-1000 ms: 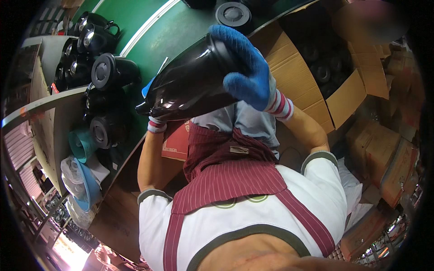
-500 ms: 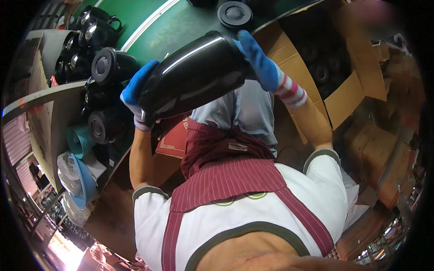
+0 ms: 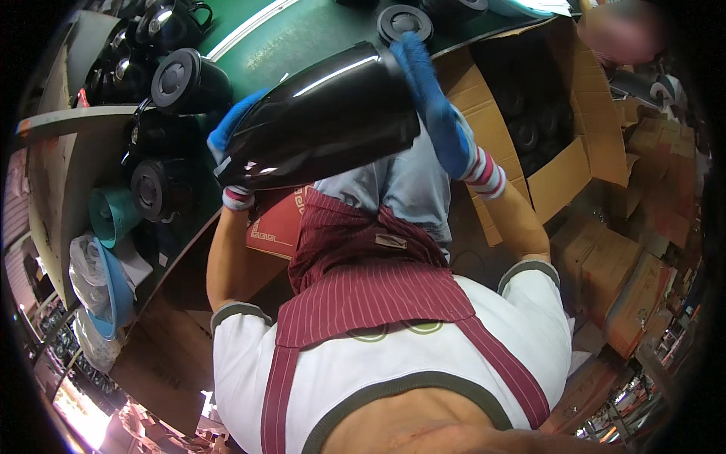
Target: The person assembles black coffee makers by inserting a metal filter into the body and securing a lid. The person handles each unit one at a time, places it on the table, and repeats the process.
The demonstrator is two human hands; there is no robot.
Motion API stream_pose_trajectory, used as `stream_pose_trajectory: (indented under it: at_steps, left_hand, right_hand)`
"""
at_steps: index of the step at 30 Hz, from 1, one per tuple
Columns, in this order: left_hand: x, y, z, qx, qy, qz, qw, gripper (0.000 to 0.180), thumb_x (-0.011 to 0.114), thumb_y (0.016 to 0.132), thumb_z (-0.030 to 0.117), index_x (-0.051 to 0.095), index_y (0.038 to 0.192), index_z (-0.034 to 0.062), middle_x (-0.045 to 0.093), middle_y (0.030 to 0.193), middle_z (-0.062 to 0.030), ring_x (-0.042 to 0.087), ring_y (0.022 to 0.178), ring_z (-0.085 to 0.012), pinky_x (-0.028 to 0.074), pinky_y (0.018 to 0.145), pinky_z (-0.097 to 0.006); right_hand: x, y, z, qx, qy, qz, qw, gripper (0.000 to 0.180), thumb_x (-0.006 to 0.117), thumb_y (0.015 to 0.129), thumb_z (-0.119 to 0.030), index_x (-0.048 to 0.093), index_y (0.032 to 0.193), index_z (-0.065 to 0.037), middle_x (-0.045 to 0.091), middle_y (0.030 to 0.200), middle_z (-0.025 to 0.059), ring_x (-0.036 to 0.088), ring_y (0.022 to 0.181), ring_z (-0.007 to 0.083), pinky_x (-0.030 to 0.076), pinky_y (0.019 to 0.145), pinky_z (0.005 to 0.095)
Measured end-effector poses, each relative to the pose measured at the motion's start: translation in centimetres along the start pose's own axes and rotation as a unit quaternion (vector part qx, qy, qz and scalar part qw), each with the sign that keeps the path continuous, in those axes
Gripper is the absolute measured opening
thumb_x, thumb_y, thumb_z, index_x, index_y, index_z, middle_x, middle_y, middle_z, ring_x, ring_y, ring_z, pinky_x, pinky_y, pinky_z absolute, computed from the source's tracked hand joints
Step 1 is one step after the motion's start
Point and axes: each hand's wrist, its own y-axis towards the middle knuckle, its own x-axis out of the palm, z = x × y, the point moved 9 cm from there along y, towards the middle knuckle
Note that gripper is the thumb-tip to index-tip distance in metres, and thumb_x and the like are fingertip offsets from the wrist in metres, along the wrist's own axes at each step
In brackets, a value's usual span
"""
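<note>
A large glossy black jug-like shell (image 3: 325, 113) lies tilted in the air between my two hands, its right end higher than its left. My left hand (image 3: 233, 129), in a blue glove with a striped cuff, grips the left end from behind; most of its fingers are hidden by the shell. Against the right end presses my right hand (image 3: 439, 113), gloved the same way, its fingers straight and pointing up. Close beyond that hand, a round black ribbed base (image 3: 404, 25) rests on the green worktop (image 3: 261, 57).
Several black jugs with handles (image 3: 189, 82) crowd the left side. Below them are a teal basket (image 3: 113, 216) and a blue basin (image 3: 113, 295) with plastic bags. An open carton (image 3: 560, 178) of dark parts stands at the right, near another person's blurred head (image 3: 624, 30).
The shell has turned slightly in my hands, showing a wider right rim. My right hand has straightened upward along that end. The whole view has shifted a little.
</note>
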Motion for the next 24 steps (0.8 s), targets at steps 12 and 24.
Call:
stream_pose_trajectory:
  at_steps: [12, 24]
  left_hand:
    - [0.1, -4.1, -5.3, -0.139, -0.246, 0.034, 0.959, 0.062, 0.085, 0.084, 0.025, 0.063, 0.137, 0.0018, 0.068, 0.133, -0.0155, 0.069, 0.116, -0.0264, 0.057, 0.099, -0.039]
    - [-1.8, 0.0, 2.3, -0.051, -0.053, 0.067, 0.995, 0.042, 0.078, 0.086, 0.018, 0.068, 0.121, -0.0023, 0.071, 0.113, -0.0129, 0.068, 0.101, -0.0238, 0.054, 0.092, -0.037]
  right_hand:
    - [1.5, -0.3, -1.2, -0.017, -0.323, 0.108, 0.94, 0.084, 0.055, 0.103, -0.051, 0.02, 0.165, -0.005, 0.021, 0.17, 0.0193, 0.023, 0.156, 0.0323, 0.018, 0.127, 0.0407]
    - [2.4, 0.7, -3.3, -0.087, -0.491, 0.075, 0.863, 0.069, 0.063, 0.104, -0.027, 0.031, 0.161, -0.004, 0.037, 0.162, 0.0196, 0.044, 0.146, 0.0344, 0.033, 0.122, 0.0413]
